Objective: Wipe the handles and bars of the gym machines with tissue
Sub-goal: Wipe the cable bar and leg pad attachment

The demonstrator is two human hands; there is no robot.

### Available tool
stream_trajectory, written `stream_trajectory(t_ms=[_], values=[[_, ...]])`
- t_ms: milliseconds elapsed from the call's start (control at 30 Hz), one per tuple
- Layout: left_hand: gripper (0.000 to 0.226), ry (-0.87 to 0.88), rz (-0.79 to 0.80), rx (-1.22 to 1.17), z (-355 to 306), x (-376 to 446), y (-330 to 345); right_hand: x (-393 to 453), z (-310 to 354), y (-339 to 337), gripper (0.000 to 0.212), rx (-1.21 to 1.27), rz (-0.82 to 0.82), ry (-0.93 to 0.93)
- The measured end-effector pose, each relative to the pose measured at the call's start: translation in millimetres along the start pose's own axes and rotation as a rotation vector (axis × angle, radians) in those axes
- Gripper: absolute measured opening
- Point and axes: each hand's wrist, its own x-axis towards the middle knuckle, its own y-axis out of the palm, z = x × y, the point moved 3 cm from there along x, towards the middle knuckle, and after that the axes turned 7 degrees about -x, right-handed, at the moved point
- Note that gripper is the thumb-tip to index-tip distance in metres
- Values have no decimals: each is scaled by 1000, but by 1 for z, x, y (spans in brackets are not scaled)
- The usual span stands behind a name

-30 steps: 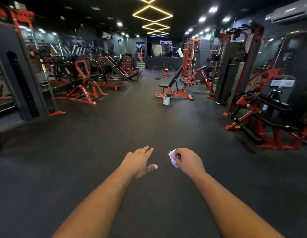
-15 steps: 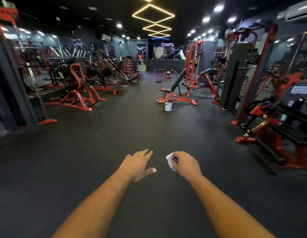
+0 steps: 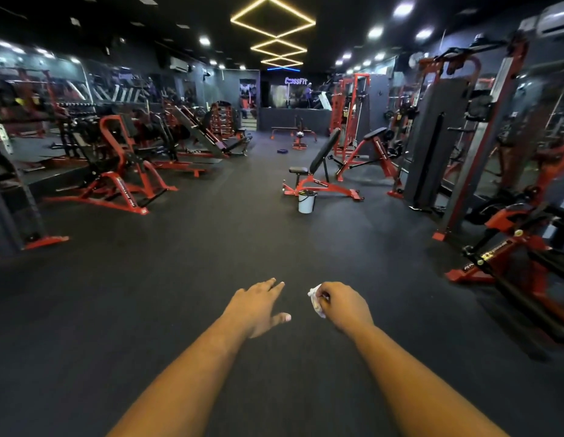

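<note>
With the right hand (image 3: 346, 305) pinching a crumpled white tissue (image 3: 316, 300) and the left hand (image 3: 258, 305) loose-fingered over bare floor, no red-framed gym machine (image 3: 523, 247) is within reach, so wiping seemingly remains ahead.

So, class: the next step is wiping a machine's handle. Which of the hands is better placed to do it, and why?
The right hand: it already pinches the tissue in curled fingers. The left hand is open and holds nothing. Neither is near a machine yet; both hang over bare floor.
</note>
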Motion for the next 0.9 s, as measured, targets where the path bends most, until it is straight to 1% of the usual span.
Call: stream_trajectory(t_ms=[200,333,467,567,767,900], values=[[87,20,9,-1,81,147,-30,153,10,14,14,11,-27,34],[88,40,48,33,117,241,-28,249,-4,41,14,40,-26,76],[88,30,45,41,154,356,-23,362,-25,74,14,46,-18,69],[88,16,69,29,177,438,-26,450,-40,86,15,34,6,62],[87,-10,64,-20,232,581,-39,611,-51,107,16,54,25,56],[87,-16,84,-35,285,679,-30,715,-51,145,16,29,47,36]])
